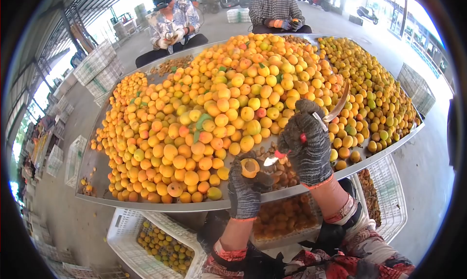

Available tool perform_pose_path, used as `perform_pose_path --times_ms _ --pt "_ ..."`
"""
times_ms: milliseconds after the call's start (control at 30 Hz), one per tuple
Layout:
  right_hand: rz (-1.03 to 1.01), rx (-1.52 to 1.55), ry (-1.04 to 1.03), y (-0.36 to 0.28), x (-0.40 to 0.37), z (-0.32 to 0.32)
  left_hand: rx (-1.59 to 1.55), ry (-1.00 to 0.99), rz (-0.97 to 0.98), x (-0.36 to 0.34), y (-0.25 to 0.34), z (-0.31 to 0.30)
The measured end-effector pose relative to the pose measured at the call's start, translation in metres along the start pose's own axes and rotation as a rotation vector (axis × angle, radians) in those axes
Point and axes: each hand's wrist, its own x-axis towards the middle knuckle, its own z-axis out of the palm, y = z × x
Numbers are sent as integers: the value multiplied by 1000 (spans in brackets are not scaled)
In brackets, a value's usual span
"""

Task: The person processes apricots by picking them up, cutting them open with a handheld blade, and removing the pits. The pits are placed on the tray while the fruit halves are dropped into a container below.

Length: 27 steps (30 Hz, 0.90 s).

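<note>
My left hand [244, 189], in a grey knit glove, is closed around a cut apricot [250, 167] whose hollow orange inside faces up. Just to its right, my gloved right hand [306, 143] grips a small tool with a red handle and a short silvery tip [271, 160], pointed at the apricot and a little apart from it. A curved blade [337, 107] juts from the far side of the same hand. Below and between both hands, brown pits [283, 176] lie on the metal table [160, 206]. A large heap of whole apricots [214, 118] rises behind them.
Under the table's front edge stand white plastic crates: one with greenish apricots [165, 247], one with orange halves [284, 216], another at right [389, 191]. Two people [174, 23] [276, 9] sit across the table. Stacked crates [99, 65] stand at left.
</note>
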Motion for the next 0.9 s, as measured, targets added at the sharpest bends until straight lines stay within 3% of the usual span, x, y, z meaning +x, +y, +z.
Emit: perform_pose_path --times_ms 133,300,367,400,467,500,567,700,767,833,867,900 --pt "-23 104 100 19 -4 10 -75 3 -24 7 -6 -7" --pt "-11 119 58 31 -7 1 -84 66 -29 3 -6 -1" --pt "-360 -625 60 37 -9 -5 -39 113 -11 3 -10 1" --pt "-361 -624 61 41 -12 -5 -12 123 55 1 -11 4" --pt "-263 -270 124 46 -15 -3 12 135 121 -1 -9 9" --pt "-260 -271 126 42 -15 -1 31 124 92 -3 -8 11" --pt "-32 41 98 27 -12 6 54 106 61 -4 -8 10" --pt "-116 -195 98 32 -11 3 166 120 104 5 -19 -7" --pt "-30 71 162 35 -10 5 194 152 144 10 -25 -14" --pt "1 146 118 35 -6 4 525 130 435 11 -28 -15" --pt "31 222 74 34 -3 3 526 129 433 10 -29 -13" --pt "28 222 76 36 0 2 315 195 304 8 -27 -7"
